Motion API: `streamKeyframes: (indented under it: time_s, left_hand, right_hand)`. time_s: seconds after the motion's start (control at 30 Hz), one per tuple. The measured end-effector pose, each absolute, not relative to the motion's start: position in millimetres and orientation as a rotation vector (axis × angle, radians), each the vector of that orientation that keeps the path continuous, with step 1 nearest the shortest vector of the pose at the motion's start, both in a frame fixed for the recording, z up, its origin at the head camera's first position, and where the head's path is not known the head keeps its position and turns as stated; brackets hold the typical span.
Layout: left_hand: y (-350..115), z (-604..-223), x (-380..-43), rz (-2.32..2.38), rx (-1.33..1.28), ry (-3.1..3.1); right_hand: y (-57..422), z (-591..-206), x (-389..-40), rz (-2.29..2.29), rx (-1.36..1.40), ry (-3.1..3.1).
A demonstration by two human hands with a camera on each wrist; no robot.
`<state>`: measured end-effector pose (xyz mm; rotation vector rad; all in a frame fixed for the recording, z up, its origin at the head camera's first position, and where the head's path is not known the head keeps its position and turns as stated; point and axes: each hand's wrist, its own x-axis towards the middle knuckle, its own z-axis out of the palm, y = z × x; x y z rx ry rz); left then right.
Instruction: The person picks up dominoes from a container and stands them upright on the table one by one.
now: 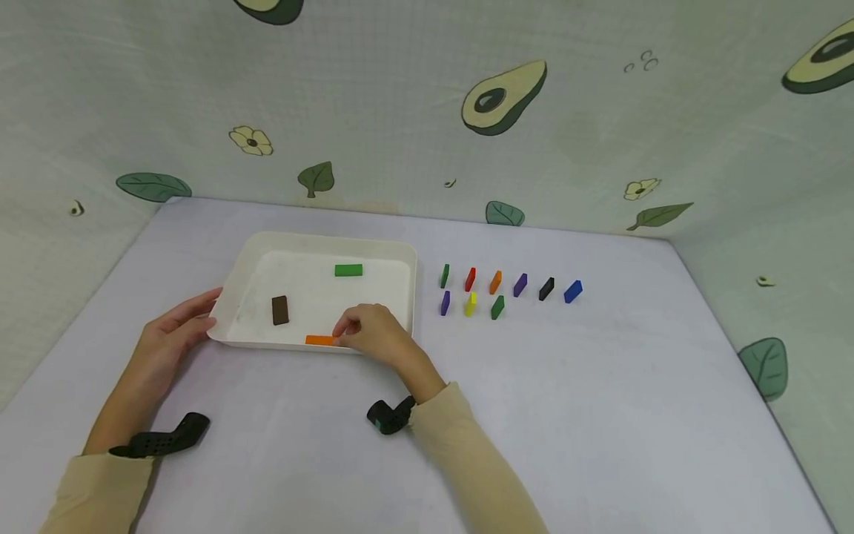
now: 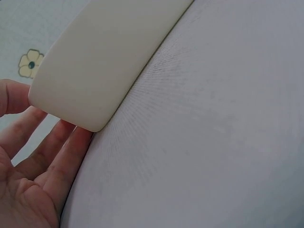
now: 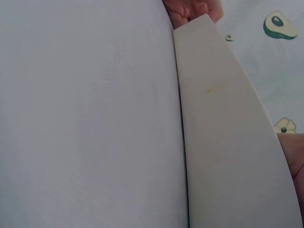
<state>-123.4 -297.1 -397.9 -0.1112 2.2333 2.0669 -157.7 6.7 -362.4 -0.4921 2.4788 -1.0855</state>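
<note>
A shallow white tray (image 1: pixel 327 242) lies on the left part of the table. My left hand (image 1: pixel 160 348) rests against its left end; in the left wrist view the thumb and fairly straight fingers (image 2: pixel 59 154) touch the corner. Inside the tray, my right hand (image 1: pixel 376 334) pinches the right end of an orange domino (image 1: pixel 319 340) by the near wall. Its fingertips partly cover that domino. A brown domino (image 1: pixel 280 311) and a green domino (image 1: pixel 348 271) lie apart in the tray. The tray's side wall (image 3: pixel 228 133) hides the right fingertips in the right wrist view.
Right of the tray, several coloured dominoes stand in two rows on the white table (image 1: pixel 600 415), among them a red one (image 1: pixel 470 279), a yellow one (image 1: pixel 470 305) and a blue one (image 1: pixel 573 291). A patterned cloth (image 1: pixel 400 104) rises behind the table.
</note>
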Motion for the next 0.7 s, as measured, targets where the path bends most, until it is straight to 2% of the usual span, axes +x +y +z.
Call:
streamKeyframes:
  time_s: [0.7]
  left_hand:
    - [-297.7,-399.1,-122.7,2.044,-0.122,2.255]
  right_hand:
    - [5.9,-362.5,-156.3,-1.148,-0.577,2.467]
